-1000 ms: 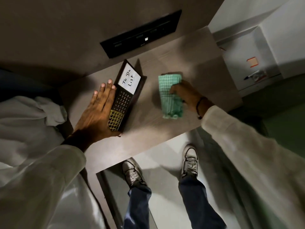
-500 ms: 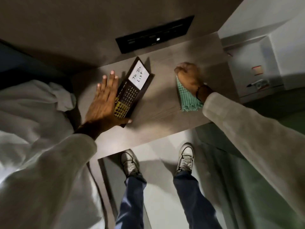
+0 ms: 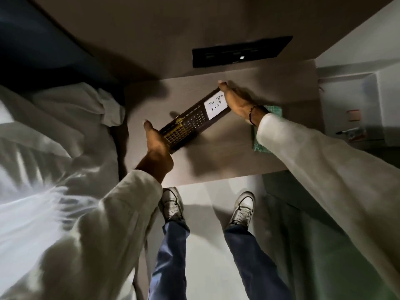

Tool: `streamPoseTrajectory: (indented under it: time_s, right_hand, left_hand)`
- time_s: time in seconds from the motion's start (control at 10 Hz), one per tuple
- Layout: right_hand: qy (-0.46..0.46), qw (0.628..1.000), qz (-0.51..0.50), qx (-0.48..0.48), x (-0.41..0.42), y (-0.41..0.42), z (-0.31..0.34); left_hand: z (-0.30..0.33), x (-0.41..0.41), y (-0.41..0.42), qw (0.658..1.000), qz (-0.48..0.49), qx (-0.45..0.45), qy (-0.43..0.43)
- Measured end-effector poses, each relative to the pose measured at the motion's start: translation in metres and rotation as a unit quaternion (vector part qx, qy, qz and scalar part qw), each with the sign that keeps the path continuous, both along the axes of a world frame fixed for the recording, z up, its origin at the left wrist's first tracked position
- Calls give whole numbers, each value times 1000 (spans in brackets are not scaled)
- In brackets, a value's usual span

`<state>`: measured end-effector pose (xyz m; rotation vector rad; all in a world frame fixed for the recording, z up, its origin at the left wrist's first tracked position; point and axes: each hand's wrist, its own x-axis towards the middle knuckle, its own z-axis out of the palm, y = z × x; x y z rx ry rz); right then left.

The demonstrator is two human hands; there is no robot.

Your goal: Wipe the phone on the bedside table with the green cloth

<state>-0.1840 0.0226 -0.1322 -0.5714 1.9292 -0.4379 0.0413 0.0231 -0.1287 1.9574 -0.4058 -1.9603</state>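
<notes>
I hold the phone [image 3: 194, 119] by its two ends, left hand [image 3: 157, 146] and right hand [image 3: 234, 100] both grasping it above the bench [image 3: 227, 152], while the green cloth [image 3: 259, 146] lies there unheld, so wiping is not started.

Dim room, brown headboard wall [image 3: 151, 40] with black switch panel [image 3: 240, 54], white bedding [image 3: 43, 137], pale floor [image 3: 207, 213]

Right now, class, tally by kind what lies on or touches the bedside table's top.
Hands: 2 (left hand, right hand)
Dark calendar board: 1
Green cloth: 1
Total: 4
</notes>
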Motion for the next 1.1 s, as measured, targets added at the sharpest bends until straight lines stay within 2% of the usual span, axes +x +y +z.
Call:
streamPoseTrajectory:
  time_s: [0.1,0.4,0.6,0.7,0.9,1.0,1.1]
  right_hand:
    - [-18,999,-46,15,-7,20,-1]
    - [-49,983,-175,-10,9,32,-17]
    - [-75,986,-147,-16,10,34,-21]
    - [-41,983,-176,-12,14,34,-21]
    - [-22,989,-143,-22,12,40,-7]
    - [13,986,-147,-78,9,44,20]
    - [-1,973,-171,-152,-4,52,77]
  left_hand:
    - [16,-3,-23,999,-3,-44,14]
    - [14,4,-59,995,-57,-83,-6]
    - [12,3,-57,992,-77,-80,-66]
    - [9,7,-59,990,-89,-82,-75]
    - [4,10,-59,981,-144,-90,-96]
    - [13,16,-60,926,-269,-146,-220]
    - [50,25,-51,729,-442,-376,-362]
